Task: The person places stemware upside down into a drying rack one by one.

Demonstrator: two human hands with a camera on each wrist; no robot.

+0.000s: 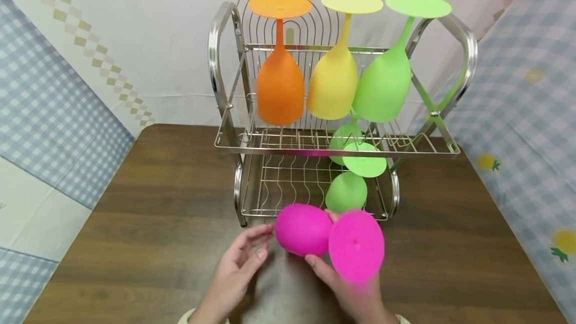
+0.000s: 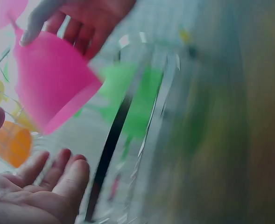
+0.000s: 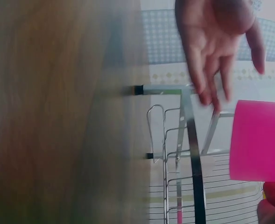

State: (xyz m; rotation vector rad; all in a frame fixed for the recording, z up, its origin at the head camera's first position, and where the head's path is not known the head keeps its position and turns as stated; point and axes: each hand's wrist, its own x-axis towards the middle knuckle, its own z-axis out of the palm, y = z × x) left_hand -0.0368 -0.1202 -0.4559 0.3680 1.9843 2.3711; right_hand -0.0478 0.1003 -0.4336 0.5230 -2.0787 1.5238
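A bright pink plastic goblet (image 1: 303,230) is tipped on its side in front of the rack, its round foot towards the head camera. My right hand (image 1: 357,296) grips it near the stem, thumb on the lower side; the foot hides part of this hand. To the left, my left hand (image 1: 238,266) stays open beside the bowl's rim, its fingers parted and holding nothing. In the left wrist view a gap shows between the left hand (image 2: 44,191) and the goblet (image 2: 53,81). Only some right fingers (image 3: 272,200) appear in the right wrist view.
A two-tier metal dish rack (image 1: 337,152) stands on the brown wooden table (image 1: 171,204). Upside down on its upper tier are orange (image 1: 280,86), yellow (image 1: 333,86) and green (image 1: 382,89) goblets. Green goblets (image 1: 346,193) also stand on the lower tier's right side.
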